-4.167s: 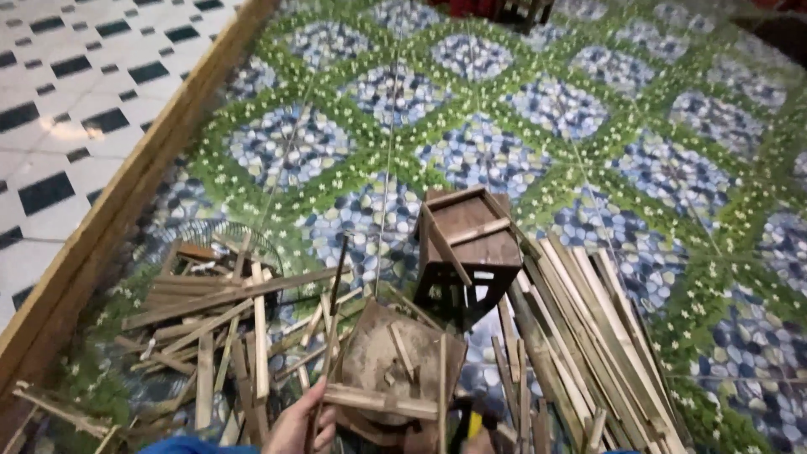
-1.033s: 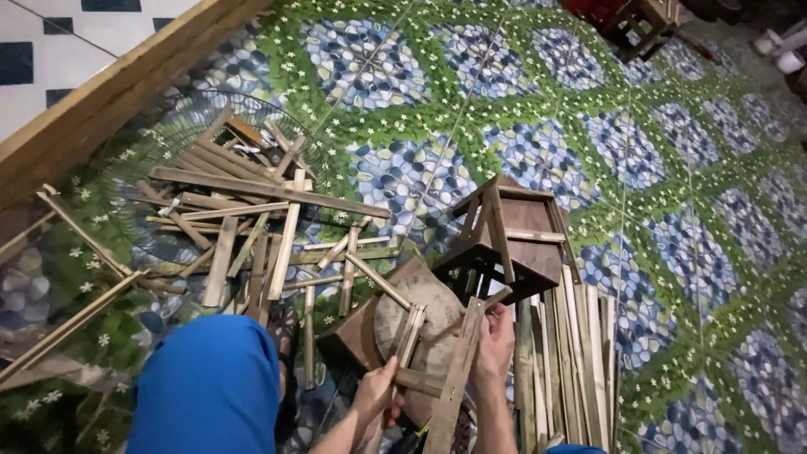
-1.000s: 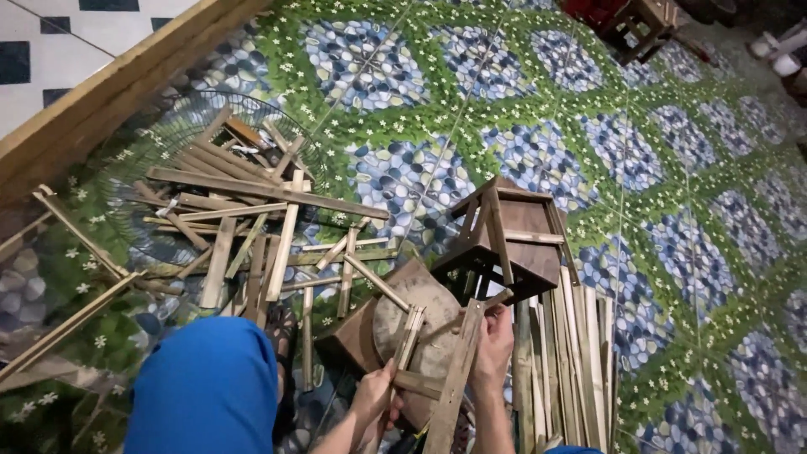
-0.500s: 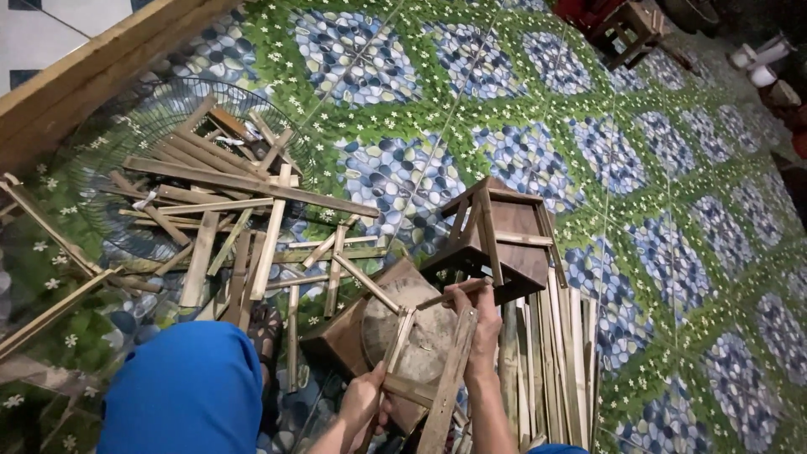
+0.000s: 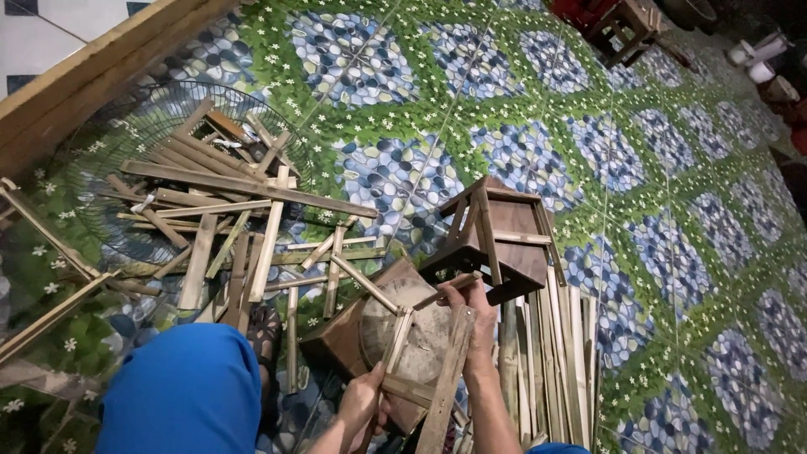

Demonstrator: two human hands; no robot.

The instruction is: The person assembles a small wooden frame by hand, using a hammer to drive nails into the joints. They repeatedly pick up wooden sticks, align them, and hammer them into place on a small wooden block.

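Observation:
I hold a small frame of wooden slats over a brown wooden block with a round worn top. My left hand grips the frame's lower end near a crosspiece. My right hand is closed on its upper part, fingers around the top slat. A long slat of the frame runs down between my arms. Just behind my right hand a small dark wooden stool lies tipped on the patterned mat.
A heap of loose wooden slats lies at the left, partly on a round wire fan guard. A bundle of long strips lies to the right. My blue-clad knee is at lower left. A wooden beam borders the mat.
The view has drifted so the stool and slat heap sit lower and nearer. My right hand has slid up the frame to its top slat. My left hand keeps its grip.

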